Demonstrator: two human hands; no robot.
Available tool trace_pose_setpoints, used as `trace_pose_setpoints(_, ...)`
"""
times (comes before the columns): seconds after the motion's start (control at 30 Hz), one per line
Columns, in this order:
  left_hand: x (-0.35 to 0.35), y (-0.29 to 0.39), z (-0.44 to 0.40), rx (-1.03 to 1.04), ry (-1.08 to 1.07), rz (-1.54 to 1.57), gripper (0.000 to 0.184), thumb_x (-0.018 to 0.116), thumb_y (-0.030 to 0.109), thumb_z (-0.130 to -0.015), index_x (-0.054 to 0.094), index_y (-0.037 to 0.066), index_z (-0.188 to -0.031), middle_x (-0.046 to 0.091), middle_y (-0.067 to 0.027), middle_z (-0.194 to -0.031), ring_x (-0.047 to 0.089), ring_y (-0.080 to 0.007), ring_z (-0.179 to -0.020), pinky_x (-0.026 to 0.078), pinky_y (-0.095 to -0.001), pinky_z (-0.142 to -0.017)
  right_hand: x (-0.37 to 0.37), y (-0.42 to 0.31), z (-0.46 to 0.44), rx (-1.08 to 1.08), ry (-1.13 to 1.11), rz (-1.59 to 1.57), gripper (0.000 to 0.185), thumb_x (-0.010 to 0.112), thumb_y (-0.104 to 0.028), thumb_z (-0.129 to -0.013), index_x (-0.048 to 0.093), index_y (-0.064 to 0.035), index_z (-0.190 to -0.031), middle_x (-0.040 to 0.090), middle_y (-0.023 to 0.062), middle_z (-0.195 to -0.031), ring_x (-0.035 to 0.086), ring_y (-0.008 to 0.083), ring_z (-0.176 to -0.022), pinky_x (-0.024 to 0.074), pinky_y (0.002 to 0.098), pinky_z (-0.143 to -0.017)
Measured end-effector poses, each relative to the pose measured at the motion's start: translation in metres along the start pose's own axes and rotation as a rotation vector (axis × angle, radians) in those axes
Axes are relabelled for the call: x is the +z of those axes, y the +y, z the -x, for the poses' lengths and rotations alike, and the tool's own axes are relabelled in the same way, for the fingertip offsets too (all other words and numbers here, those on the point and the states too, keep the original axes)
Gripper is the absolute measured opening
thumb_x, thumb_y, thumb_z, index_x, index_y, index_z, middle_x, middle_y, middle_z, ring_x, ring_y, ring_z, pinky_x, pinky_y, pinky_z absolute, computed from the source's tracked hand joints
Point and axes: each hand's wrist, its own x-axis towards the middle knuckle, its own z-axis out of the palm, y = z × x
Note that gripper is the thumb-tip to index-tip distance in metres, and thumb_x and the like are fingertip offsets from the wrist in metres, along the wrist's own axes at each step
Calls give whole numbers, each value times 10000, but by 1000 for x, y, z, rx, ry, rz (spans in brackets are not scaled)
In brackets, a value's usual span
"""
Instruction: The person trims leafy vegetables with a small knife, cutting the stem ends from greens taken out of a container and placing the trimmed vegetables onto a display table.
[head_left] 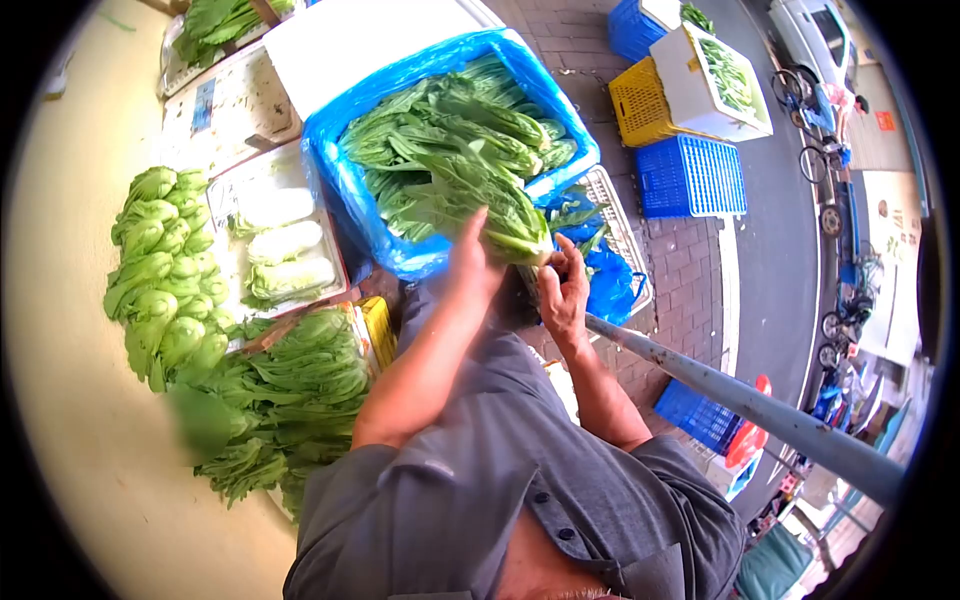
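Note:
A leafy green head (490, 205) lies tilted over the near edge of a box lined with blue plastic (375, 240), its pale stem end toward the lower right. My left hand (474, 255) holds it from the near left side, thumb up along the leaves; motion blurs part of this hand. At the stem end, the curled fingers of my right hand (565, 290) pinch the base from the right. More of the same greens (440, 110) fill the lined box behind and beneath the head.
Bok choy (165, 260), pale cabbages (285, 245) and leafy bunches (310, 370) lie left. Right of the lined box are a crate with blue bags (612, 285) and a metal pole (700, 370). Farther right stand a yellow crate (640, 100), blue crate (692, 177) and white box (745, 125).

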Motion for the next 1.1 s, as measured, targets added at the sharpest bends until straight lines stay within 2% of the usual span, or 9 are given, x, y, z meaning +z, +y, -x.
trace_pose_setpoints(0.1, 35, -6, 12, 59, 101, 11, 385, 583, 274, -963, 583, 31, -1261, 647, -135, -1214, 613, -313, -1119, 476, -500, -1015, -24, -33, 7, 38, -132, 34, 520, 511, -121, -968, 383, 52, -1441, 633, 98, -852, 595, 191, -718, 494, 313, -719)
trace_pose_setpoints(0.13, 35, -7, 10, 29, 76, 26, 361, 573, 252, -969, 592, 27, -1250, 651, -132, -1209, 618, -303, -1116, 482, -495, -1010, -26, -29, 8, -80, -163, 130, 585, 379, -247, -1026, 253, 12, -1535, 670, 97, -957, 522, 109, -665, 443, 252, -624)
trace_pose_setpoints(0.23, 45, -15, 19, -5, 39, 36, 378, 549, 287, -980, 596, 27, -1250, 647, -135, -1224, 622, -296, -1116, 491, -486, -1004, -25, -33, 7, -163, -139, 258, 642, 524, -212, -986, 250, 37, -1510, 683, 152, -990, 648, 230, -791, 522, 355, -758)
trace_pose_setpoints(0.37, 14, -30, 7, 86, -69, -339, 410, 533, 304, -986, 511, 76, -1326, 599, -119, -1273, 580, -314, -1172, 475, -488, -1005, -20, -54, 8, -119, -83, 245, 655, 583, -135, -952, 265, 35, -1499, 694, 196, -1064, 687, 307, -981, 520, 381, -876)
trace_pose_setpoints(0.43, 45, -27, 28, -48, -44, -62, 406, 513, 316, -993, 517, 67, -1314, 606, -128, -1255, 588, -314, -1157, 482, -470, -1000, -22, -57, 7, -107, -65, 272, 654, 591, -116, -946, 272, 29, -1499, 694, 209, -1100, 684, 327, -1035, 517, 379, -898)
trace_pose_setpoints(0.63, 40, -30, 20, -66, 44, -88, 399, 516, 337, -988, 530, 65, -1279, 620, -136, -1200, 616, -292, -1089, 507, -446, -962, -29, -59, 7, -178, -34, 238, 552, 568, -92, -967, 363, 9, -1469, 688, 215, -1120, 689, 298, -1026, 528, 359, -871)
trace_pose_setpoints(0.73, 51, -31, 27, -26, 73, -105, 414, 541, 363, -972, 536, 74, -1268, 625, -118, -1193, 617, -290, -1077, 505, -452, -955, -37, -59, -2, -361, 0, 240, 496, 537, -77, -984, 406, 0, -1455, 702, 139, -975, 687, 220, -872, 534, 324, -770)
trace_pose_setpoints(0.9, 64, -28, 25, -54, 21, -129, 399, 527, 348, -979, 544, 69, -1264, 625, -124, -1192, 614, -297, -1086, 493, -490, -958, -48, -42, 4, -110, -79, 71, 522, 501, -91, -997, 353, -4, -1490, 584, 40, -765, 507, 103, -637, 462, 272, -613)
trace_pose_setpoints(1.1, 74, -45, 22, -50, -5, -187, 373, 505, 353, -989, 564, 69, -1223, 636, -124, -1173, 624, -306, -1065, 517, -485, -912, -50, -49, 0, -131, -37, 65, 583, 510, -129, -997, 277, 8, -1513, 622, 63, -802, 530, 112, -666, 460, 269, -625)
